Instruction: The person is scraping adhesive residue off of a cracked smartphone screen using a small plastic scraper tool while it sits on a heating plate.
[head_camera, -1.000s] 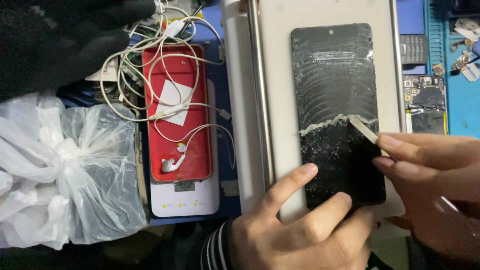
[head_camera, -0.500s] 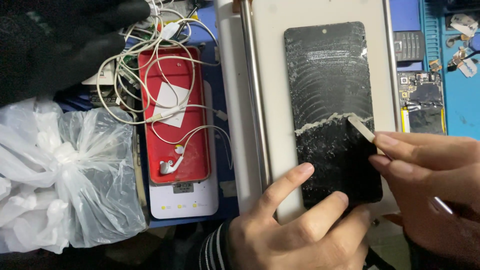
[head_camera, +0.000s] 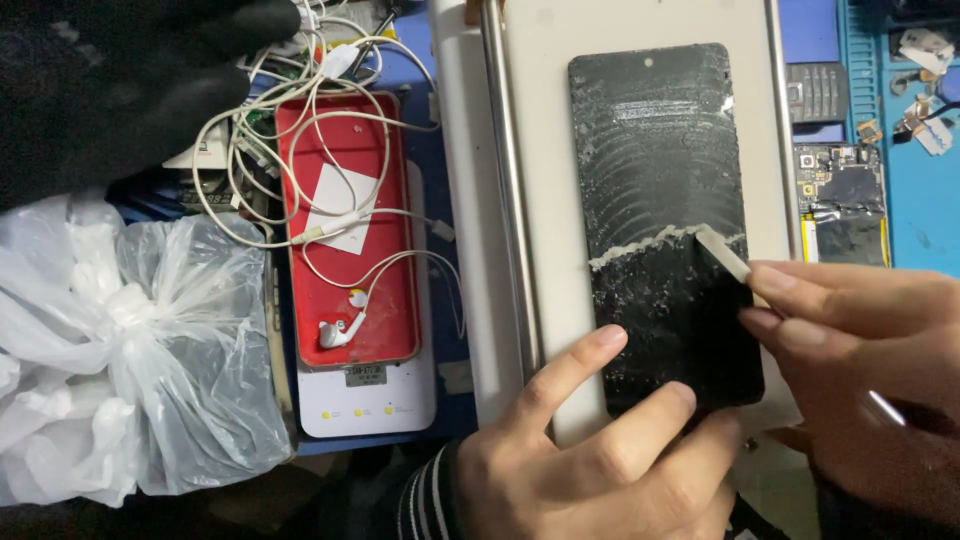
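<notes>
Head view: right hand (head_camera: 860, 370) pinches scraper (head_camera: 722, 253), blade on phone panel (head_camera: 665, 225) at the residue line (head_camera: 640, 245). Panel's long axis runs away from the person. Left hand (head_camera: 590, 450) presses panel's near end, fingers spread, holding nothing.

The phone screen (head_camera: 665, 225) lies on the plate (head_camera: 530, 150) before me; the earphones (head_camera: 330, 200) lie left of it, the plastic bag (head_camera: 120, 350) farther left.
</notes>
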